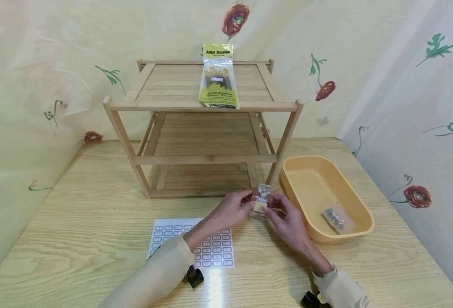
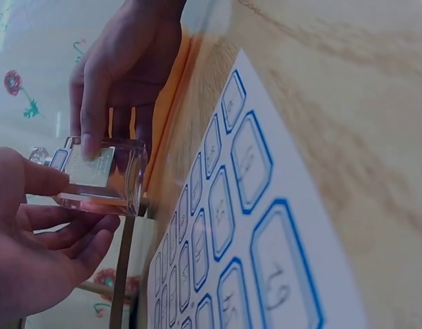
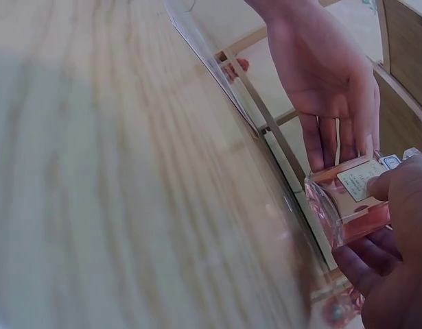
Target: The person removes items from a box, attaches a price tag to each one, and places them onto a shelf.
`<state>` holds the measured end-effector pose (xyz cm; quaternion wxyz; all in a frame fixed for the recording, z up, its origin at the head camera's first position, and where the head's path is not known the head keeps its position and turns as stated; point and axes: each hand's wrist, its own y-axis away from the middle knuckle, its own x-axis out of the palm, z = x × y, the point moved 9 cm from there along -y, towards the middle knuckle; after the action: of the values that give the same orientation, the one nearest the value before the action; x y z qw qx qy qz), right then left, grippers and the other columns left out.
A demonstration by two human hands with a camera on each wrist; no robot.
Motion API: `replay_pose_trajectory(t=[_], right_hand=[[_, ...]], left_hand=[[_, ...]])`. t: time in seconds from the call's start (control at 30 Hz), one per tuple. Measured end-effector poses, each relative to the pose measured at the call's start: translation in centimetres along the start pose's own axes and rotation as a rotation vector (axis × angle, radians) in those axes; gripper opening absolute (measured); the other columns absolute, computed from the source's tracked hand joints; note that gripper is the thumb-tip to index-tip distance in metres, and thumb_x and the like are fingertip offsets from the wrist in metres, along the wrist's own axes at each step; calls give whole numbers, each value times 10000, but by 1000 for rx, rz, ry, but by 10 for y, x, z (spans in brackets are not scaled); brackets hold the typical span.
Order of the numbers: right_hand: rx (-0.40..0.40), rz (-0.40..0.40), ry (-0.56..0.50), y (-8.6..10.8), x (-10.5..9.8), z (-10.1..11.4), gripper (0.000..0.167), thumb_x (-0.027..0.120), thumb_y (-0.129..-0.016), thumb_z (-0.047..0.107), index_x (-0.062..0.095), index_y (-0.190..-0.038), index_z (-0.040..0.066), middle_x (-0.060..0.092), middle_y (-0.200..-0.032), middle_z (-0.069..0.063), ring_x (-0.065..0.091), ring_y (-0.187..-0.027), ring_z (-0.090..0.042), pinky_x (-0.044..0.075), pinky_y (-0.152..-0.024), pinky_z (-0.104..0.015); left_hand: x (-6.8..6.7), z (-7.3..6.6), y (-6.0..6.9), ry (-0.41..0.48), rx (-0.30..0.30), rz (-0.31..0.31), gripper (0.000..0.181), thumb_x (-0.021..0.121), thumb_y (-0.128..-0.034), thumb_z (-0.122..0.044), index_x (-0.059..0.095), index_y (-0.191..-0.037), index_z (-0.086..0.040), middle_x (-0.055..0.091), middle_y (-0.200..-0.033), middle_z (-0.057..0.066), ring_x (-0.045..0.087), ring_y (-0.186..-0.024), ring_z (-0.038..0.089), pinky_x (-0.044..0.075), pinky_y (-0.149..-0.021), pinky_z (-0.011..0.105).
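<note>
A clear glass perfume bottle (image 1: 259, 207) with pinkish liquid and a faceted clear cap is held between both hands, just in front of the shelf. My left hand (image 1: 231, 210) grips its left side, thumb on the front and fingers behind. From the right, my right hand (image 1: 289, 222) grips the other side, its thumb pressing the pale label. A small blue-bordered sticker (image 2: 60, 159) lies on the bottle near its neck, beside the left thumb. Below the left forearm is a white sheet of numbered blue-bordered stickers (image 1: 217, 250), partly covered by that arm.
A three-tier wooden shelf (image 1: 206, 159) stands at the back, with a stickered Artist Brushes packet (image 1: 219, 92) on its top tier. On the right, a yellow tray (image 1: 310, 171) contains a small clear bag of metal-looking pieces (image 1: 338, 219). Floral cloth hangs around the table.
</note>
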<state>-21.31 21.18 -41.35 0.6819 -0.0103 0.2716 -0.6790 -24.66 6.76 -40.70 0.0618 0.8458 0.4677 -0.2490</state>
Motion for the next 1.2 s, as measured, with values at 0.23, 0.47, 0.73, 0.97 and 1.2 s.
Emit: replay_pose_trajectory(t=[0.23, 0.47, 0.73, 0.97, 1.2], right_hand=[[3, 14, -34, 1, 2, 6, 296, 688, -941, -100, 589, -1220, -91, 669, -1122, -204, 665, -1035, -195, 576, -858, -256], [37, 43, -90, 2, 5, 9, 277, 673, -950, -96, 586, -1213, -108, 659, -1129, -227, 655, -1026, -152, 575, -848, -245], [-1, 50, -128, 3, 9, 19, 286, 671, -928, -132, 581, -1199, -124, 646, -1123, -254, 654, -1012, -121, 573, -838, -238], [-19, 46, -138, 1, 10, 24, 281, 666, -931, -130, 579, -1199, -121, 644, -1119, -246, 656, -1007, -125, 570, -837, -235], [-62, 33, -123, -3, 6, 31, 262, 660, -930, -139, 585, -1179, -111, 640, -1099, -222, 658, -992, -174, 569, -818, -234]], left_hand=[[-8, 1, 5, 65, -1, -2, 376, 596, -1052, -118, 595, -1402, 20, 683, -1187, 118, 650, -1096, 229, 532, -938, 273], [-16, 1, 13, 86, 11, 22, 422, 625, -1042, -151, 571, -1427, 16, 690, -1195, 105, 652, -1093, 219, 528, -951, 283], [-27, 1, 27, 69, 31, 29, 361, 644, -1039, -182, 622, -1352, -4, 702, -1161, 74, 659, -1070, 200, 533, -946, 294], [-44, 2, 40, 89, 53, -8, 332, 629, -1040, -110, 609, -1333, 44, 696, -1179, 174, 653, -1092, 263, 529, -949, 319], [-58, 3, 48, 95, 78, -61, 295, 618, -1053, -138, 630, -1300, 23, 700, -1170, 172, 651, -1085, 254, 535, -938, 343]])
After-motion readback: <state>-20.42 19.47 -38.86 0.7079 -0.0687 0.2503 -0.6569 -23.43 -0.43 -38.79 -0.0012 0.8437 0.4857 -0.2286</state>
